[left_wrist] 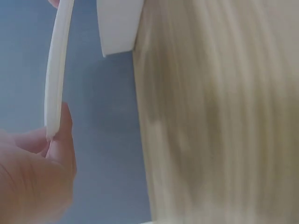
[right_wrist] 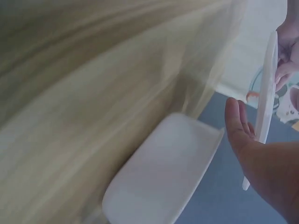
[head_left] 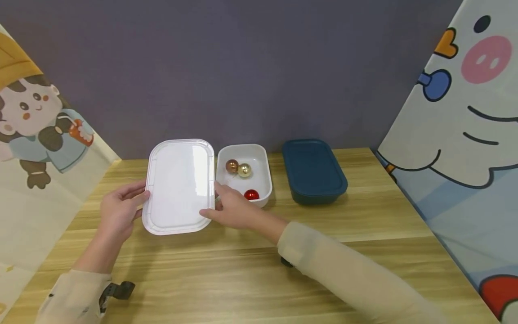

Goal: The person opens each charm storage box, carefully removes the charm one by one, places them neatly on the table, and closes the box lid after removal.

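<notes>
A white rectangular lid (head_left: 180, 186) with rounded corners is held up above the table, left of an uncovered white container (head_left: 265, 173). My left hand (head_left: 121, 207) pinches the lid's left edge between thumb and fingers; the left wrist view shows the lid (left_wrist: 56, 70) edge-on in that grip. On the opposite side my right hand (head_left: 232, 207) holds the right edge, thumb on top and fingers beneath. Inside the container lie a copper ball (head_left: 232, 166), a gold ball (head_left: 244, 170) and a red ball (head_left: 251, 194), the red one partly hidden by the near rim.
To the right of the white container stands a dark blue container (head_left: 317, 198) with its dark blue lid (head_left: 313, 166) on. The wooden table (head_left: 226, 279) meets a grey back wall (head_left: 251, 72). Cartoon-printed panels flank it on both sides.
</notes>
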The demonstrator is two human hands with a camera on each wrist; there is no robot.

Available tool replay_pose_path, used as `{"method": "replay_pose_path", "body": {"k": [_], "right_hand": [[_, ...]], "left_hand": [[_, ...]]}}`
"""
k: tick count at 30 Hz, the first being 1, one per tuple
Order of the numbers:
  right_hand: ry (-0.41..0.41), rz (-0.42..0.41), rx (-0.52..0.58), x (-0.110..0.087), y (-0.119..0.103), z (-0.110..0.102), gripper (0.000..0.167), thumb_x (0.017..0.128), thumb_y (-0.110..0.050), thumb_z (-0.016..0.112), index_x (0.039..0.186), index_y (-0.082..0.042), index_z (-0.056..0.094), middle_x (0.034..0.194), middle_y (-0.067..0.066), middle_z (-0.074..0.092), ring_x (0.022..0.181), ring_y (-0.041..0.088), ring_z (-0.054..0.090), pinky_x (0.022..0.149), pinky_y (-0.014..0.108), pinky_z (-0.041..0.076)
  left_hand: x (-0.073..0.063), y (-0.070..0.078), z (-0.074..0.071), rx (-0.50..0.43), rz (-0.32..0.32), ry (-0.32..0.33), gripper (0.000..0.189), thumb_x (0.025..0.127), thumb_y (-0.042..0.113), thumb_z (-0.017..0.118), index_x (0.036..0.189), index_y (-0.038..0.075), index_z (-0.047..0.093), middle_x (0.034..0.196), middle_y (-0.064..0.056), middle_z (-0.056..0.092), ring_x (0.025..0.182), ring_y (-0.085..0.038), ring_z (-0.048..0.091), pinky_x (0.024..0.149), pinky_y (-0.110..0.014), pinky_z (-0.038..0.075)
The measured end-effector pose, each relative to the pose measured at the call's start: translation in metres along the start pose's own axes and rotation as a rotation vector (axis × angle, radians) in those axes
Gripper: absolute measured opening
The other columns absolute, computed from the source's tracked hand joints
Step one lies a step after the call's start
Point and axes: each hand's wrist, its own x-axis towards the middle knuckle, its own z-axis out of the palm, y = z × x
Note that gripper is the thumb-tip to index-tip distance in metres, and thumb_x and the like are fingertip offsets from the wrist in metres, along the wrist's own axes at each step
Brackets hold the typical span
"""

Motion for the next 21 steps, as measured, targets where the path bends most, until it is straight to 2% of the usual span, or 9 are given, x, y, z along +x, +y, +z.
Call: {"method": "replay_pose_path", "body": {"k": [2,5,8,11,14,18,20,21], "right_hand": [[-0.020,-0.016,-0.012,-0.001,-0.001,0.006,0.076,0.101,-0.042,0.073,0.161,-0.014,0.037,0.124,0.005,0.068,0.101,0.009,0.069,0.087,0.020,0.057],[-0.042,-0.029,-0.022,-0.002,-0.001,0.016,0.077,0.101,-0.044,0.072,0.162,-0.015,0.036,0.132,0.004,0.069,0.117,0.011,0.068,0.103,0.024,0.056],[-0.080,0.001,-0.074,-0.004,0.000,0.026,0.087,0.101,-0.048,0.071,0.167,-0.011,0.029,0.154,0.008,0.060,0.141,0.016,0.059,0.120,0.030,0.048],[-0.156,0.063,-0.137,-0.006,0.002,0.034,0.100,0.101,-0.057,0.068,0.170,-0.004,0.019,0.172,0.013,0.038,0.159,0.024,0.039,0.131,0.035,0.034],[-0.245,0.100,-0.215,-0.007,0.002,0.042,0.109,0.100,-0.066,0.063,0.169,0.002,0.014,0.177,0.017,0.024,0.165,0.026,0.024,0.135,0.035,0.025],[-0.306,0.084,-0.319,-0.008,0.004,0.051,0.106,0.101,-0.066,0.060,0.168,0.005,0.018,0.176,0.017,0.025,0.164,0.022,0.027,0.134,0.029,0.026],[-0.319,0.086,-0.373,-0.009,0.004,0.054,0.102,0.103,-0.064,0.058,0.167,0.005,0.020,0.176,0.017,0.027,0.164,0.022,0.029,0.133,0.028,0.026],[-0.323,0.082,-0.408,-0.009,0.005,0.055,0.099,0.104,-0.063,0.056,0.167,0.006,0.022,0.175,0.018,0.028,0.163,0.023,0.030,0.133,0.029,0.027]], "left_hand": [[-0.002,-0.005,-0.006,-0.004,-0.015,0.008,0.026,0.102,0.004,0.070,0.126,0.012,0.072,0.098,0.021,0.074,0.083,-0.001,0.074,0.067,-0.024,0.065],[-0.003,-0.012,-0.012,-0.006,-0.054,-0.001,0.024,0.102,0.005,0.070,0.124,0.014,0.072,0.095,0.020,0.075,0.083,-0.002,0.074,0.068,-0.024,0.065],[-0.005,-0.018,-0.018,0.062,-0.100,-0.009,0.034,0.104,0.008,0.068,0.137,0.006,0.064,0.094,0.021,0.074,0.084,-0.001,0.074,0.071,-0.024,0.065],[-0.005,-0.024,-0.020,0.162,-0.152,-0.010,0.049,0.106,0.012,0.065,0.152,-0.002,0.051,0.091,0.023,0.071,0.085,0.001,0.071,0.072,-0.023,0.065],[-0.003,-0.030,-0.021,0.246,-0.184,-0.013,0.056,0.107,0.011,0.063,0.157,-0.007,0.044,0.088,0.023,0.069,0.081,0.001,0.068,0.067,-0.023,0.062],[0.000,-0.039,-0.022,0.313,-0.207,-0.037,0.056,0.107,0.010,0.062,0.157,-0.009,0.043,0.085,0.023,0.068,0.071,-0.001,0.061,0.057,-0.022,0.053],[0.002,-0.042,-0.022,0.344,-0.202,-0.057,0.056,0.107,0.010,0.061,0.157,-0.009,0.043,0.087,0.024,0.067,0.071,0.000,0.060,0.058,-0.021,0.053],[0.002,-0.043,-0.023,0.367,-0.195,-0.074,0.057,0.108,0.011,0.060,0.157,-0.009,0.042,0.093,0.013,0.074,0.074,0.002,0.061,0.061,-0.021,0.055]]}}
